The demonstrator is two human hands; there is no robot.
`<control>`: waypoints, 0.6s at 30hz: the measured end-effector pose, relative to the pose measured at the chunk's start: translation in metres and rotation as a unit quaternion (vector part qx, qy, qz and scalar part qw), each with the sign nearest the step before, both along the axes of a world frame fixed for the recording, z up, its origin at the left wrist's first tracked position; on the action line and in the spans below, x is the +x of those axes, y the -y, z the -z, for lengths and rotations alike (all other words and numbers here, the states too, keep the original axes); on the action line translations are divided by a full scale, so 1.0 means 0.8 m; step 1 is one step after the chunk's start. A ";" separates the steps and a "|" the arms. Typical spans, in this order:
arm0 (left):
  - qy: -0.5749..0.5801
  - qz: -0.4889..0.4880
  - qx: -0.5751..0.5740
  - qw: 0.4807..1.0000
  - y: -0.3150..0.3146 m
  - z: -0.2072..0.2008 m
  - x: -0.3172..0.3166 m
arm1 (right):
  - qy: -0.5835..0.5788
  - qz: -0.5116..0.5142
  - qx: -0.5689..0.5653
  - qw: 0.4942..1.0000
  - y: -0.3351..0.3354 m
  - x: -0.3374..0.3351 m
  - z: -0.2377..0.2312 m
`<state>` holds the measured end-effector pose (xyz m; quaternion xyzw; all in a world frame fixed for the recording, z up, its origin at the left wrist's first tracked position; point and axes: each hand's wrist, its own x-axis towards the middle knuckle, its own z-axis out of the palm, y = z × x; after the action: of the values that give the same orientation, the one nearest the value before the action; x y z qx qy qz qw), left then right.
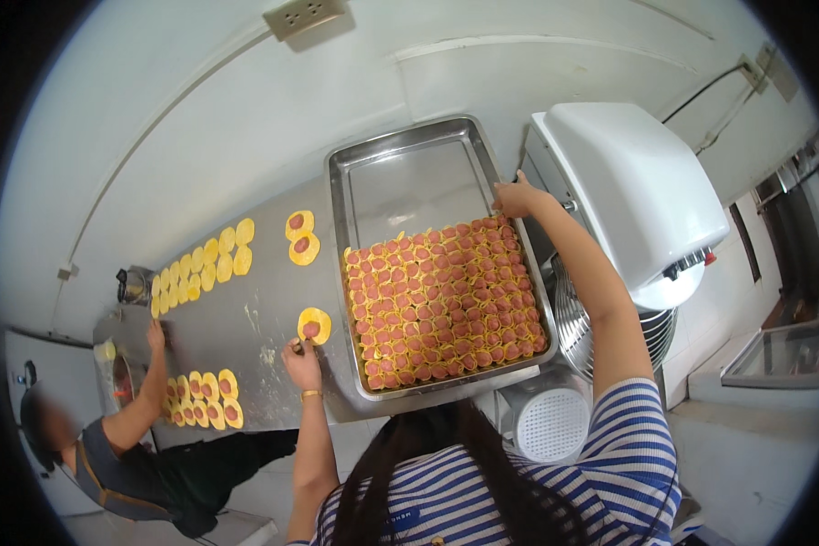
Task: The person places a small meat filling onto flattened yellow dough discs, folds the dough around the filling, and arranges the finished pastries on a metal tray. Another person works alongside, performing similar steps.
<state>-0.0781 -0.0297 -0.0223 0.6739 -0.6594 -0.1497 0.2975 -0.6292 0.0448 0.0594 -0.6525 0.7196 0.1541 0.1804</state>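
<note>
My left hand [302, 369] is closed at the near edge of a round yellow dumpling wrapper [320, 315] with a lump of pink meat filling on it. A small dark thing shows by those fingers, too small to name. To the right, a large metal tray [414, 187] holds close rows of open-topped dumplings [441, 305] with pink filling; its far part is bare metal. Over the tray's right rim, at the end of the farthest row, my right hand [516, 197] is closed, and what it holds is hidden. Two filled wrappers [302, 238] lie left of the tray.
Plain yellow wrappers [211, 264] lie in rows on the metal table [246, 332], with filled wrappers [230, 414] nearer. A co-worker [118, 450] reaches in at the left. A white machine [628, 191] stands right of the tray, a white perforated stool [552, 425] below.
</note>
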 end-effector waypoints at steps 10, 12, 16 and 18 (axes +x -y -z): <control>-0.004 -0.011 0.012 1.000 0.005 -0.005 -0.005 | 0.034 0.068 -0.021 0.997 -0.001 0.008 0.004; -0.008 -0.035 0.035 0.999 0.009 0.002 -0.005 | 0.123 0.105 -0.103 0.981 -0.006 -0.003 -0.010; -0.195 -0.020 0.028 0.980 0.017 0.024 0.010 | 0.290 0.188 -0.338 0.876 -0.022 0.022 -0.041; -0.446 -0.031 0.094 0.890 0.025 0.029 0.023 | 0.310 0.189 -0.382 0.850 -0.030 0.063 -0.045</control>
<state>-0.0599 -0.0494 -0.0457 0.5811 -0.4195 -0.4866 0.4996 -0.5791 0.0691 0.0953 -0.5350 0.7383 -0.3798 0.1561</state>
